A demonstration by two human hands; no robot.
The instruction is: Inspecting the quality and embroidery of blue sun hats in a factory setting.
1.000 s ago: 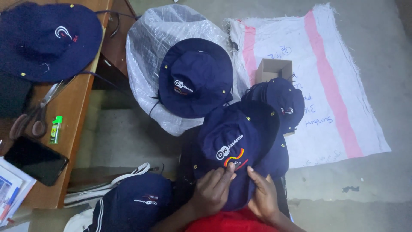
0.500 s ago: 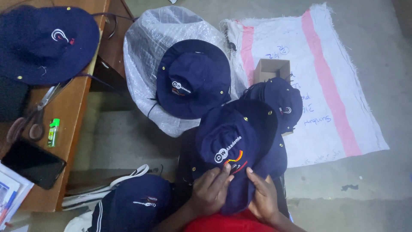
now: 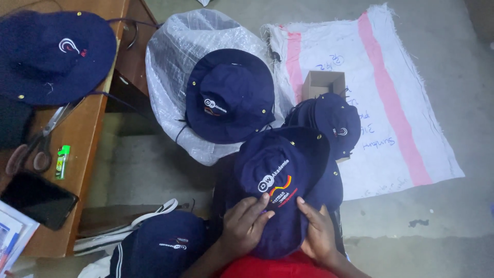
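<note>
Both hands grasp a navy bucket hat (image 3: 280, 180) on the person's lap: left hand (image 3: 246, 225) and right hand (image 3: 318, 231) press its brim, fingers spread beside the embroidered logo (image 3: 278, 183), near stacked hats (image 3: 329, 121).

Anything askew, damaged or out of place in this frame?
Nothing looks damaged or spilled. Both hands, left hand and right hand, rest on a navy brimmed fabric hat. The white woven sack with pink stripes lies slightly crooked on the floor.

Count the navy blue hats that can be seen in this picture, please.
5, perhaps more hidden in the stacks: one hat on the table, one on the clear plastic bag, one by the cardboard box, one under both hands, one at bottom left.
</note>
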